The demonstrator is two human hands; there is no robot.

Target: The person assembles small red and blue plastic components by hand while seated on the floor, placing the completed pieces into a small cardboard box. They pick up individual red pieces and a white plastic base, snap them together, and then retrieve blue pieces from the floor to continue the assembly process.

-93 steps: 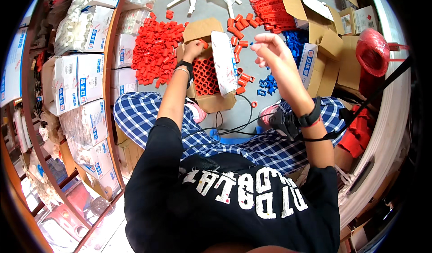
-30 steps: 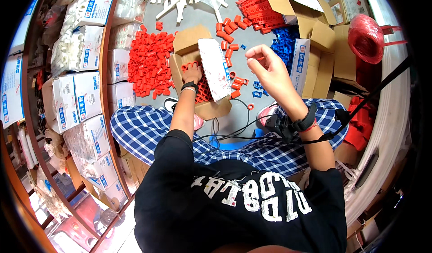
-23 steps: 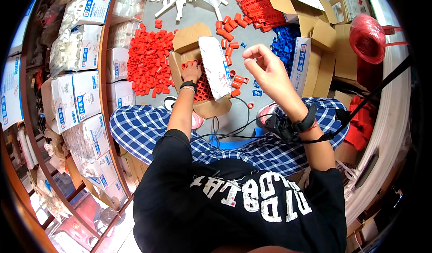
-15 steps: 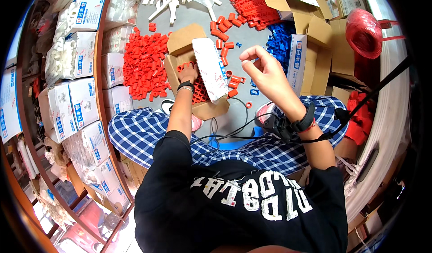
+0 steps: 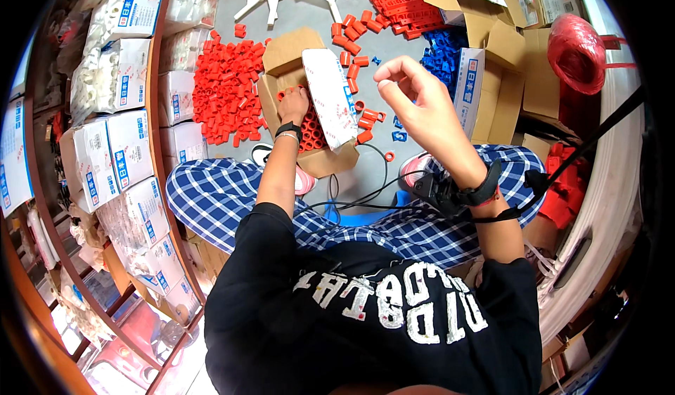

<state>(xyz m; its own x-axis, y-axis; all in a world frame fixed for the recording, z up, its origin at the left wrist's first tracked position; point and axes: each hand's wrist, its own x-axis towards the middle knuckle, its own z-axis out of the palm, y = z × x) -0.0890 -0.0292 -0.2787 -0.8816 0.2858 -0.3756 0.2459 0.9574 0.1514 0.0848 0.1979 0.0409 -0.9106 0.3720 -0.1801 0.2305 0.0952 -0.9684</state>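
Head view: our left hand [image 5: 294, 105] sits fingers-down in the cardboard box [image 5: 309, 100] on red caps [image 5: 311, 129]; right hand [image 5: 415, 103] hovers right, pinch closed, contents unclear.

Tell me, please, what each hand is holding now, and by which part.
The left hand reaches into the cardboard box, among the red caps; its grip is hidden. The right hand is raised with fingertips pinched, but anything between them is too small to see.

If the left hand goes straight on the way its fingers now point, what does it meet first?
Probably the red rings packed in the open cardboard box: the left hand already reaches into it. Depth is unclear, so contact cannot be confirmed.
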